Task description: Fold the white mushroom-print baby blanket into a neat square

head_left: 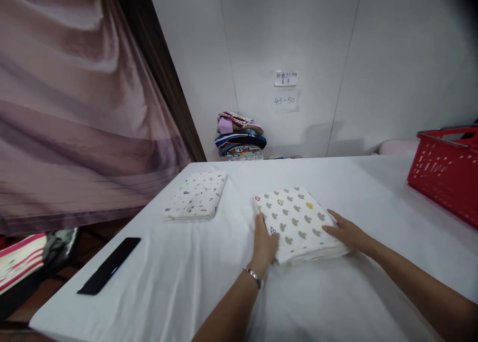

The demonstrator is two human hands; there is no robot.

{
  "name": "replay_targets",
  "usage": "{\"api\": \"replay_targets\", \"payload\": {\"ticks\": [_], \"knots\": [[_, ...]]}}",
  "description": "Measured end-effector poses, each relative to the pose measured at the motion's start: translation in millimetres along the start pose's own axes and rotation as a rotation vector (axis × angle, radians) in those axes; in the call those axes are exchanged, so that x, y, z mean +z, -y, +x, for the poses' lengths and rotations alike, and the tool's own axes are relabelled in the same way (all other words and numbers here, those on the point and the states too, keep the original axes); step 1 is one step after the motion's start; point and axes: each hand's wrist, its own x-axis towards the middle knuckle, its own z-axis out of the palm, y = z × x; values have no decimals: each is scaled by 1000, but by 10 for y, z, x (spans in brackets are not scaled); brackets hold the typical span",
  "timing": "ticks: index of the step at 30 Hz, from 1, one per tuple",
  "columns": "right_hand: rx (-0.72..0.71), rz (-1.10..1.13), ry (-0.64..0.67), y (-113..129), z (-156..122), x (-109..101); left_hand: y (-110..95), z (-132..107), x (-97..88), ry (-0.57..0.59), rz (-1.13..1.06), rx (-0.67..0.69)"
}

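A thick folded white cloth (295,222) with grey mouse-head prints and a few coloured ones lies on the white-covered table (209,282). My left hand (265,242) grips its left edge, thumb on top and the other fingers along the side. At the right edge, my right hand (347,230) holds the same cloth, its thumb resting on the upper face. Whether any fingertips reach underneath is hidden. Farther left on the table rests a second folded white cloth (196,195) with small dark prints, apart from both hands.
A black flat object (110,266) lies near the table's left edge. On the right stands a red plastic basket (448,172). Beyond the far edge is a stack of folded fabrics (241,138) against the wall. A pink curtain (74,108) hangs at the left.
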Motion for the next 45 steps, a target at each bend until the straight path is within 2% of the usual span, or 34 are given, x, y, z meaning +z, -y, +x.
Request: {"api": "replay_targets", "payload": {"ticks": [3,5,7,9,11,14,17,20,23,30,34,37,40,45], "knots": [[-73,119,104,67,-291,84,62,156,-136,39,-60,-12],[-94,125,101,88,-461,129,106,228,-210,93,-87,-45],[-56,45,53,98,-569,143,138,243,-248,128,-89,-45],[-42,-74,-16,114,-632,130,152,201,-265,108,-59,-27],[-108,-174,-117,146,-686,109,148,108,-292,58,-22,13],[-334,-202,-229,215,-797,107,125,-93,-381,13,17,157],[-574,-199,-137,263,-901,164,112,-298,-495,91,78,391],[-685,-248,-89,257,-936,248,133,-425,-576,220,181,545],[-685,-275,-145,228,-926,306,180,-453,-607,253,259,566],[-678,-298,-194,177,-948,405,299,-414,-557,202,244,616],[-767,-294,-302,114,-965,480,347,-424,-531,178,258,650],[-838,-298,-368,83,-967,507,312,-472,-531,141,313,675],[-858,-326,-375,89,-973,510,210,-538,-522,112,406,723],[-853,-340,-388,139,-994,527,93,-551,-437,162,453,793]]}}
